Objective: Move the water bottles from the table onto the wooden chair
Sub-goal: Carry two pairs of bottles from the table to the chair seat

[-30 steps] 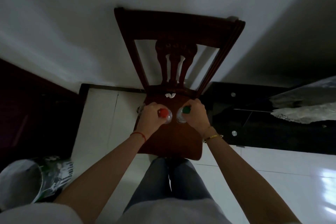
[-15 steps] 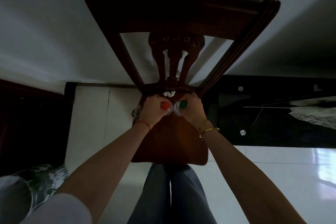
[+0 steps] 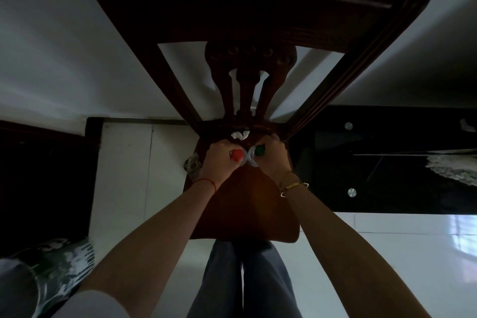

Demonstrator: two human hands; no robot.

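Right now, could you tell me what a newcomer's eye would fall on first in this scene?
Two clear bottles stand out at the back of the wooden chair seat: the red-capped bottle gripped by the left hand, the green-capped bottle by the right hand, side by side. Above them looms the dark carved backrest; a crumpled white scrap lies just behind the caps.

A red cap (image 3: 237, 154) and a green cap (image 3: 259, 150) top clear bottles on the dark reddish-brown chair (image 3: 247, 204).
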